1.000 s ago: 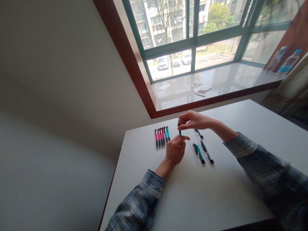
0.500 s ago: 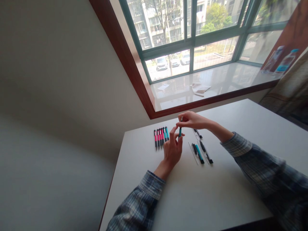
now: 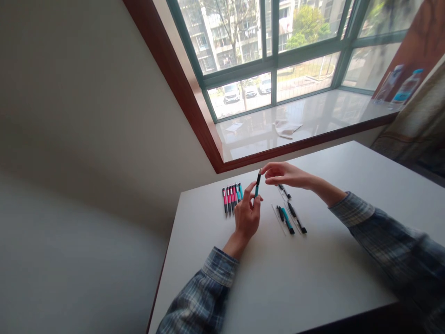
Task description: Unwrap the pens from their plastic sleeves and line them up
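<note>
My left hand (image 3: 246, 219) stands on the white table (image 3: 295, 278) and holds a teal and black retractable pen (image 3: 257, 184) upright between thumb and fingertips, tilted a little to the right. My right hand (image 3: 283, 174) hangs just right of the pen's top, fingers loosely curled, touching nothing. A row of several pink or teal pens (image 3: 232, 199) lies left of my left hand. Below my right hand lie pen parts: a teal barrel (image 3: 287, 221), black pieces (image 3: 296, 217) and a black tip section (image 3: 284, 191).
The table's left edge runs close to my left sleeve, with a wall beyond. Behind the table is a wood-trimmed window sill (image 3: 295, 121) holding a white cloth (image 3: 287, 129) and a plastic bottle (image 3: 406, 86). A patterned curtain (image 3: 410, 120) hangs at the right.
My right fingers have let go of the pen's top and moved right. The pen now tilts slightly in my left hand, and the view has shifted a little.
</note>
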A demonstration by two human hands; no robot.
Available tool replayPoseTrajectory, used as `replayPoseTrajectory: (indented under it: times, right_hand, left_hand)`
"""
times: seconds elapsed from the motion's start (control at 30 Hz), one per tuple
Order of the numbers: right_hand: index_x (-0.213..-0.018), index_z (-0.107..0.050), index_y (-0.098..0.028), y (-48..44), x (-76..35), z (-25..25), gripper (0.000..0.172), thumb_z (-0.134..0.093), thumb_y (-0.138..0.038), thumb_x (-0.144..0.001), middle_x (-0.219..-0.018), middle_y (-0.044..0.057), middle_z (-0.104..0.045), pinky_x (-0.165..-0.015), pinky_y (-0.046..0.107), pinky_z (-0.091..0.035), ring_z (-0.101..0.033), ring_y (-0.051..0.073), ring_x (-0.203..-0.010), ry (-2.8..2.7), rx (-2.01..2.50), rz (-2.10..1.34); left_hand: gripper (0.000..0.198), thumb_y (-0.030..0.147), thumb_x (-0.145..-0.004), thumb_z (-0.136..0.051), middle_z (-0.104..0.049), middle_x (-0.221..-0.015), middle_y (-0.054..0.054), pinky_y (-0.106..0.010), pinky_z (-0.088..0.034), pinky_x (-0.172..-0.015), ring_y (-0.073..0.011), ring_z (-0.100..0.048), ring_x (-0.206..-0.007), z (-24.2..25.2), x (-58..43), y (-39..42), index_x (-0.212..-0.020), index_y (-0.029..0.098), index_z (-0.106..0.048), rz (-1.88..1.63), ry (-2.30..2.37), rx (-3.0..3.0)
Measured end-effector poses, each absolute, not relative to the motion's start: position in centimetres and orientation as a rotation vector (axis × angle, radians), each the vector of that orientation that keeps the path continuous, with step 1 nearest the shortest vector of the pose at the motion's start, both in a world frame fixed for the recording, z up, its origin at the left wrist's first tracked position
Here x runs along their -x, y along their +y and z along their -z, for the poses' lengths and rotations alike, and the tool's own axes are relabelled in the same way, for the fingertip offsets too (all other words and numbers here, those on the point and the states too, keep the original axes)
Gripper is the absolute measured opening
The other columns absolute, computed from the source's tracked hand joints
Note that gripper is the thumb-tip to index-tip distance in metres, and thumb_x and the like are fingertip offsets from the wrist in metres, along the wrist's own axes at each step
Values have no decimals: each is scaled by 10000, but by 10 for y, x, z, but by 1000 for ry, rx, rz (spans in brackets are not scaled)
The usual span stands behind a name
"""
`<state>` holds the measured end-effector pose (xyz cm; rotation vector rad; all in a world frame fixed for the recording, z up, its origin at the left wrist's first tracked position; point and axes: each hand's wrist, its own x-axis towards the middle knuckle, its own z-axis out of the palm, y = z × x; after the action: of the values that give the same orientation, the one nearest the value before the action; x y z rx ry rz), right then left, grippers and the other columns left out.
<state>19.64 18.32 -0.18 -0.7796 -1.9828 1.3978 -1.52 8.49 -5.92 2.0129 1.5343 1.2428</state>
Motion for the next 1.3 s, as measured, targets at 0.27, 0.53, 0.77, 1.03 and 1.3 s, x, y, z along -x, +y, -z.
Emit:
replayPoseTrajectory:
  times: [0.27,0.53,0.77,1.03,1.3]
  right_hand:
    - [-1400,-647,-226,159,-204,38,569,-746,-461,-892,-1045,69,-705,-777,333,-542,-634,165,-858,-1632,732,-1499]
    - [-1001,-770,-168,146,-196,50,357,-819,-471,-818,-973,88,-746,-728,324,-558,-685,206,-843,-1619,742,-1418]
    - [-757,-672,-180,142,-206,41,373,-764,-528,-856,-702,18,-657,-598,278,-451,-559,149,-639,-1928,900,-1164]
    - [-541,-480,-182,133,-199,40,604,-546,-580,-991,-505,-50,-382,-523,282,-229,-271,104,-535,-2209,1023,-846]
    - [-600,-665,-185,131,-198,42,592,-505,-572,-1018,-537,9,-628,-579,282,-370,-514,128,-501,-2231,1057,-824]
  left_hand:
    - [450,244,-1019,-517,-734,-852,56,-199,-427,-573,-80,-521,-532,50,24,76,-1466,293,-517,-1031,1463,-2071]
    - [439,232,-992,-580,-737,-876,4,-256,-469,-665,-142,-594,-665,51,26,68,-1427,287,-593,-862,1465,-2235]
    - [285,241,-1009,-597,-748,-903,-54,-378,-473,-839,-232,-608,-888,43,34,71,-1264,250,-724,-875,1535,-2556]
    - [391,164,-1061,-470,-772,-992,-30,-388,-436,-911,-183,-665,-841,37,37,73,-1411,270,-608,-766,1467,-2725]
    - [298,188,-1069,-467,-771,-954,-19,-392,-429,-930,-163,-677,-798,38,30,68,-1298,240,-650,-655,1434,-2769]
